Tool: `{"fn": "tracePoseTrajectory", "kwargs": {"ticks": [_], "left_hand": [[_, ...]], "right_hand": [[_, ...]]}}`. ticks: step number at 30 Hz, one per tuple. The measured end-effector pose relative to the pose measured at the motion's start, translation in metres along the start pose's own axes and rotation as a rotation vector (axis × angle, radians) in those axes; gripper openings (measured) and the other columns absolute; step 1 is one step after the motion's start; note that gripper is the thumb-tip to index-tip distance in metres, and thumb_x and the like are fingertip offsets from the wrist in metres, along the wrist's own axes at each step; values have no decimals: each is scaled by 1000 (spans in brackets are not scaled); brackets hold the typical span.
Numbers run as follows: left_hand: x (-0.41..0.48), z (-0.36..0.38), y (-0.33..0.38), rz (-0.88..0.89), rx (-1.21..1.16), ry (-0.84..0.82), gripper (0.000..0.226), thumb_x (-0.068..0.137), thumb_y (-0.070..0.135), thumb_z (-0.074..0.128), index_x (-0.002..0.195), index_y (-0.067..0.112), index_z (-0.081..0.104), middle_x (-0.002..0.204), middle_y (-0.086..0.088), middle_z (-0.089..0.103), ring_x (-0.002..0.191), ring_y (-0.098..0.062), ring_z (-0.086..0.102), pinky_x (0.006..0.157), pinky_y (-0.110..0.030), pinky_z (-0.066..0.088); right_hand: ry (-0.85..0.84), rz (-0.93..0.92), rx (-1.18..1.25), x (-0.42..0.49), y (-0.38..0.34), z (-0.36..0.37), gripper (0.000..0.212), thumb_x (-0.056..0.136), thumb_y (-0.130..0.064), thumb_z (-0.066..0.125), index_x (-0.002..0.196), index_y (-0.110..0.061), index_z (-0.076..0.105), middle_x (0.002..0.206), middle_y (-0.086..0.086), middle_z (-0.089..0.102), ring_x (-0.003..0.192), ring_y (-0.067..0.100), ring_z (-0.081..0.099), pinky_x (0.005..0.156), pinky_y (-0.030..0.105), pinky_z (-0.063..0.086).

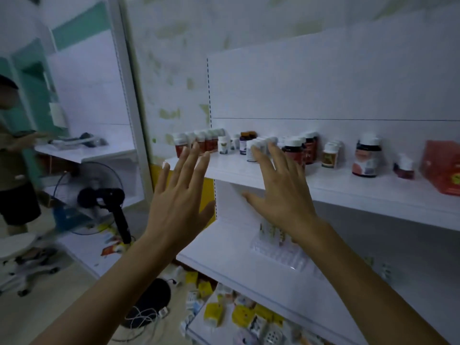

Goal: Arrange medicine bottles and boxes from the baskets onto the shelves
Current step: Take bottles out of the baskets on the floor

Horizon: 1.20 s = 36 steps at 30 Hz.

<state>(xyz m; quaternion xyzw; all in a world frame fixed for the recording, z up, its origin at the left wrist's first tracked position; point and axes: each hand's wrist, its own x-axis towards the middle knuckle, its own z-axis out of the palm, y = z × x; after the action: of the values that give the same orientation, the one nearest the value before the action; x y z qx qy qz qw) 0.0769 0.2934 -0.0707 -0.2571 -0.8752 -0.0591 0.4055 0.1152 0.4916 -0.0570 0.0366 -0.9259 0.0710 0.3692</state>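
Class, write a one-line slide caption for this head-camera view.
Two open bare hands, left and right, raised before a white shelf of white-capped medicine bottles.

We can read no text anywhere. The labels on the bottles (293,150) at twelve o'clock on the shelf (348,188) are blurred, and the print on the red box (443,168) at three o'clock is too soft to make out.

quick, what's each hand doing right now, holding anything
Left hand: open, fingers spread, holding nothing.
Right hand: open, fingers spread, holding nothing, fingertips up by the white-capped bottles on the shelf.
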Motion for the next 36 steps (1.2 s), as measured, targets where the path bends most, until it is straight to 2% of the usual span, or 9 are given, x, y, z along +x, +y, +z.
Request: {"fn": "tracePoseTrajectory", "kwargs": {"ticks": [5, 9, 17, 26, 31, 36], "left_hand": [[53, 62, -36, 9, -48, -27, 87, 85, 43, 63, 151, 15, 14, 159, -6, 9, 146, -22, 5, 115, -42, 12], [99, 106, -61, 3, -107, -105, 87, 89, 49, 53, 148, 24, -5, 160, -1, -2, 147, -20, 0, 117, -38, 8], [168, 205, -105, -24, -283, -173, 78, 90, 51, 52, 151, 22, 12, 159, 1, 15, 144, -19, 17, 115, -36, 20], [244, 316, -169, 156, -486, -271, 68, 90, 50, 52, 147, 21, 28, 151, 0, 34, 136, -18, 33, 106, -33, 33], [246, 346, -185, 97, -803, -320, 61, 89, 48, 55, 143, 28, 34, 144, 5, 42, 129, -13, 37, 99, -25, 33], [252, 356, -190, 9, -1088, -358, 57, 87, 46, 58, 138, 29, 40, 138, 7, 48, 124, -11, 43, 96, -21, 32]], "right_hand": [[-40, 51, 26, 83, 22, 66, 78, 87, -49, 60, 150, -23, 21, 160, 7, 14, 146, 25, 13, 115, 40, 16], [-109, 79, 35, 142, 36, 116, 75, 88, -50, 59, 149, -23, 24, 158, 6, 19, 145, 24, 15, 115, 39, 19], [-153, 90, -36, 217, 51, 184, 65, 90, -49, 56, 145, -24, 32, 152, 2, 31, 138, 22, 28, 110, 38, 29], [-144, 254, -153, 327, 57, 242, 46, 93, -31, 56, 134, -16, 44, 132, 10, 50, 121, 27, 45, 93, 37, 41], [-242, 384, -176, 429, 70, 287, 42, 93, -32, 56, 131, -16, 49, 132, 8, 55, 115, 25, 53, 86, 32, 43], [-389, 538, -268, 487, 100, 338, 42, 88, -29, 62, 122, -7, 55, 123, 11, 59, 106, 27, 58, 82, 31, 47]]}}
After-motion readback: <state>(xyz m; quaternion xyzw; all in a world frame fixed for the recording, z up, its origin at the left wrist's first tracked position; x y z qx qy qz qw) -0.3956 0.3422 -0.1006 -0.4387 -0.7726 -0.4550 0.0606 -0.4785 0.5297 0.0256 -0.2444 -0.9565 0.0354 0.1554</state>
